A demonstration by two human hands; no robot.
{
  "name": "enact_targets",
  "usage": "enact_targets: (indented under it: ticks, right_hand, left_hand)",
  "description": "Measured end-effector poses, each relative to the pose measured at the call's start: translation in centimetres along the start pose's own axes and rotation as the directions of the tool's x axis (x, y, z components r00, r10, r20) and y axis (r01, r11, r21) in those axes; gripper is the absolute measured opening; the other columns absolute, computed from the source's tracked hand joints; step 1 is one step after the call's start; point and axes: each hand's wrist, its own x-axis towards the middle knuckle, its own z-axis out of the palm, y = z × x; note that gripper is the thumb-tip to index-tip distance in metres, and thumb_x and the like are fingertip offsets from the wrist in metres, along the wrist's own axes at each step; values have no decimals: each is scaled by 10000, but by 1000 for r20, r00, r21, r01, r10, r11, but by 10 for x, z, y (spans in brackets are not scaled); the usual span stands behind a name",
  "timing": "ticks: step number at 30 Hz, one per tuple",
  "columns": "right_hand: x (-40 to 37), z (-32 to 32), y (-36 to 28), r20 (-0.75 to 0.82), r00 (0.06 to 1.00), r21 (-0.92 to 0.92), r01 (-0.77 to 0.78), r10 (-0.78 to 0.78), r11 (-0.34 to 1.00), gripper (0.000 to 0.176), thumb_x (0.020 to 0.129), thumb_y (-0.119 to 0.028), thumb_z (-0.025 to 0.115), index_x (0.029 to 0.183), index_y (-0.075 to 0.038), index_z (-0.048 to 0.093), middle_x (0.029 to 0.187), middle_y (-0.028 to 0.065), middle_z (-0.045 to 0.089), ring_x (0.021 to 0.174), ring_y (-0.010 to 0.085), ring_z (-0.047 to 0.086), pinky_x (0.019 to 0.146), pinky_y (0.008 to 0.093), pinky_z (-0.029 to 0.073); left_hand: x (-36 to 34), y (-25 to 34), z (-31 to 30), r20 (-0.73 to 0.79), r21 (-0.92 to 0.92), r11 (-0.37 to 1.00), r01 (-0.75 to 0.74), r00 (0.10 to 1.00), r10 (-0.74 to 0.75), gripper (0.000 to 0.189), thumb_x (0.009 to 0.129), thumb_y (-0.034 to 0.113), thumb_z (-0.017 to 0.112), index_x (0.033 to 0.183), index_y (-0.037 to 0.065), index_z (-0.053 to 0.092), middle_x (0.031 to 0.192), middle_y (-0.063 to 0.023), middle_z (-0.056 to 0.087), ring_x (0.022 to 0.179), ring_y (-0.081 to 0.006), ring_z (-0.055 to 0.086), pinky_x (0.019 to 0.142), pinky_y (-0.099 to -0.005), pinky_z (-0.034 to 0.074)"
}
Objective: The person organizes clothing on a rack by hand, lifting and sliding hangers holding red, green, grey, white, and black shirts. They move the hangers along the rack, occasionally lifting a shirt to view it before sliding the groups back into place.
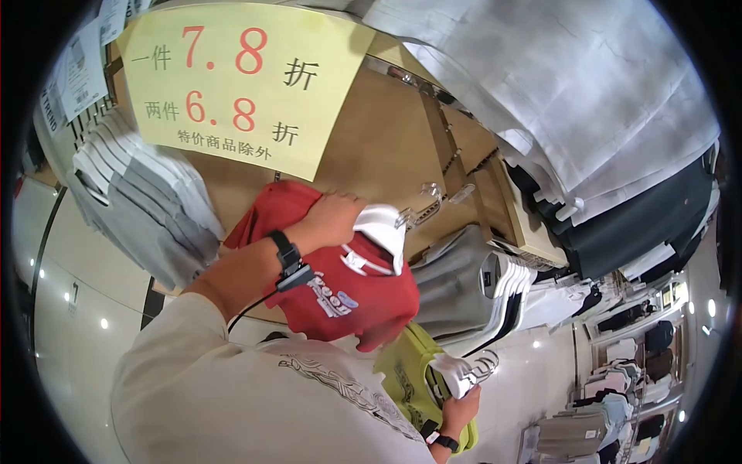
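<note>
A red T-shirt (352, 298) with a white print hangs on a white hanger (384, 228), close to a metal rack hook. My left hand (334, 219) is closed on the shirt's shoulder beside the hanger; its fingertips are partly hidden. Lower down, my right hand (462, 408) grips several white hangers (457, 374) near their metal hooks. Lime-green T-shirts (410, 371) hang from these hangers, partly behind my white shirt front.
A yellow price sign (247, 85) fills the upper left. Grey and white shirts (151, 185) hang at left, grey shirts (456, 282) right of the red one. White garments (572, 93) hang above right. Metal hooks (433, 203) jut from the wooden panel (379, 139).
</note>
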Motion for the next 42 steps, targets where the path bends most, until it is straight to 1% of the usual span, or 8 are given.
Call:
enact_targets:
  ticks: [13,20,27,30,32,38,41,42]
  right_hand:
    - [-83,0,33,4,965,5,-261,261,965,441,702,13,581,1137,26,511,1025,319,628,1024,555,576,879,561,467]
    - [-88,7,32,39,956,-26,-291,292,956,493,728,9,580,1216,24,508,1066,328,632,1048,559,576,905,554,470]
    - [-73,2,23,68,957,25,-284,282,958,475,758,9,581,1227,21,502,1073,324,628,1057,563,568,909,551,468]
    - [-62,1,12,33,970,19,-240,239,971,471,762,6,582,1227,19,507,1090,317,625,1068,555,566,911,554,467]
    - [-49,-2,-1,-4,982,44,-190,190,981,347,727,7,591,1067,32,524,996,310,618,995,560,566,868,555,469]
    - [-4,-8,-19,53,998,-3,-27,27,1000,376,716,-10,633,1084,11,560,981,276,640,948,529,591,828,555,480]
    - [21,-13,-36,33,967,29,251,-252,968,414,736,-60,672,1132,-1,570,951,257,647,909,509,607,782,562,489]
    - [29,-16,-45,30,969,32,246,-247,969,414,736,-60,672,1132,-1,570,951,257,647,909,509,607,782,562,489]
  left_hand:
    - [85,14,-26,-293,-39,996,-84,954,69,378,712,-26,607,1083,-6,677,1022,-226,699,977,-418,663,896,-505,522]
    - [82,27,-26,-372,-21,999,37,927,-43,389,738,-14,625,1122,42,650,1051,-204,685,988,-416,663,883,-495,527]
    - [72,6,-22,-479,-32,999,-4,878,-12,309,724,5,634,1031,34,651,1014,-188,674,963,-390,637,846,-495,508]
    - [62,-2,-17,-531,24,1000,8,847,6,305,719,10,633,1022,33,658,977,-185,675,929,-393,638,848,-492,490]
    - [56,1,-14,-501,53,995,86,864,-48,294,717,18,639,1010,24,663,969,-185,674,918,-382,641,840,-485,474]
    - [50,4,-9,-459,103,988,115,887,-55,372,734,25,655,1105,20,631,1020,-187,665,952,-369,636,855,-481,455]
    - [44,2,-4,-430,92,992,91,902,-43,441,782,95,707,1199,6,593,1118,-200,637,1035,-372,608,932,-487,443]
    - [39,3,-4,-429,95,992,85,902,-36,441,782,95,707,1199,6,593,1118,-200,637,1035,-372,608,932,-487,443]
